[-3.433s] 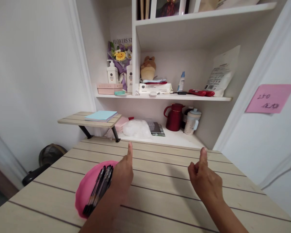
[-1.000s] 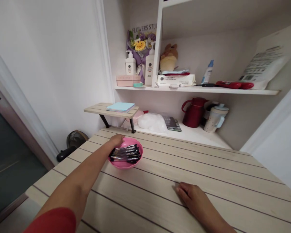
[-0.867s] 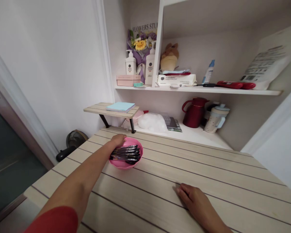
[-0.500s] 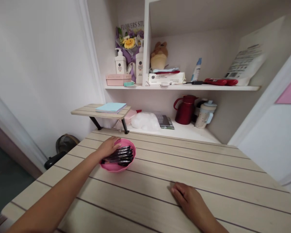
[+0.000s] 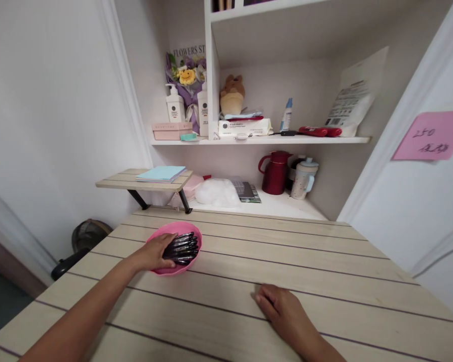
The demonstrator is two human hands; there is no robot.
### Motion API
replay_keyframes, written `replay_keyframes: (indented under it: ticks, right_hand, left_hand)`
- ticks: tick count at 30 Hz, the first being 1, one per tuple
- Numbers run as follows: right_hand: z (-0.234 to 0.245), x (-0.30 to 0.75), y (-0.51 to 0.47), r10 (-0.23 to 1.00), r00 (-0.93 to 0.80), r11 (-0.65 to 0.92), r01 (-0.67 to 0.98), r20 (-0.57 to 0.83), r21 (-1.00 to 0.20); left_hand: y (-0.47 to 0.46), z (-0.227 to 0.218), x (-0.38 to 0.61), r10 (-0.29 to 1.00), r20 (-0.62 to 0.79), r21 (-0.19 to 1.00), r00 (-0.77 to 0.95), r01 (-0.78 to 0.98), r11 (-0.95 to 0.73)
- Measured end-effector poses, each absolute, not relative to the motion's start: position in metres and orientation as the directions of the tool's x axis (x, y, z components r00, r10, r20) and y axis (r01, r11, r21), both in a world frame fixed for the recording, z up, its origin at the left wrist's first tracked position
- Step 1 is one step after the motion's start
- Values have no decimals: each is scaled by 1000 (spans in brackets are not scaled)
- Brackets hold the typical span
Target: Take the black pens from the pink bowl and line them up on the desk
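A round pink bowl (image 5: 195, 232) with a wavy rim stands on the slatted wooden desk. In it lies a bundle of black pens (image 5: 184, 248), side by side with their tips toward the right. My left hand (image 5: 154, 253) reaches over the bowl's left rim and grips the pens' left ends, thumb on the near side and fingers on the far side. Those covered ends are hidden. My right hand (image 5: 281, 311) rests on the desk to the right of the bowl, its fingers curled into a loose fist with nothing visible in it.
Behind the bowl is a small raised shelf (image 5: 109, 183) bearing blue notebooks (image 5: 162, 173). A white plastic bag (image 5: 217, 193), a red jug (image 5: 275, 173) and a lidded cup (image 5: 304, 178) stand at the back. Bottles and a plush toy (image 5: 232, 95) occupy the shelf above.
My left hand has moved from the bowl's far left side down onto the pens, and its fingers have closed around them. My right hand stays in a fist. The camera view has shifted.
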State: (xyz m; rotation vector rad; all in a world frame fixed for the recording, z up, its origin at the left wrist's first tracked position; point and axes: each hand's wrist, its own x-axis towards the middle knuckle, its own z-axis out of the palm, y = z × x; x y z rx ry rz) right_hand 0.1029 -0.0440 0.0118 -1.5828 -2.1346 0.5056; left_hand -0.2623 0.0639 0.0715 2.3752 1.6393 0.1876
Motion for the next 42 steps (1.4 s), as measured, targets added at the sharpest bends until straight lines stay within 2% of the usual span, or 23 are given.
replay_keyframes:
  ticks: [7,14,17,20,23,25,28,30,33,35,38,42]
  right_hand:
    - [12,103,-44,961,-250,273,796,116,-541]
    - [14,103,-43,958,-257,284,788,126,-547]
    - [16,104,-43,958,-262,281,777,117,-563]
    - [19,107,-43,946,-313,299,730,88,-615]
    - [26,112,-38,923,-372,336,663,95,-670]
    - [37,116,-32,918,-372,364,658,137,-659]
    - [65,124,-22,909,-308,416,669,280,-616]
    - [87,129,-18,877,-215,457,650,431,-607]
    - [112,131,-17,772,1,513,589,636,-624]
    - [119,130,-18,706,98,555,539,702,-633]
    - [114,128,-14,691,165,589,435,704,-681]
    - [96,124,1,810,272,508,117,519,-854]
  left_hand:
    - [57,74,-261,930,-11,267,368,897,-352]
    - [48,101,-251,954,-67,292,292,920,-261]
    - [32,111,-234,942,19,415,335,854,-312]
    - [6,109,-199,908,152,601,391,692,-399]
    - [-15,98,-160,873,105,743,476,547,-387]
    - [-18,93,-138,866,100,774,490,508,-377]
    - [-3,103,-116,883,168,811,438,448,-377]
    - [11,116,-106,912,247,846,329,385,-368]
    - [27,131,-93,921,359,871,152,301,-389]
    - [32,131,-86,917,384,882,105,251,-398]
    - [33,120,-81,932,355,900,70,244,-361]
    - [40,107,-80,948,319,878,1,376,-296]
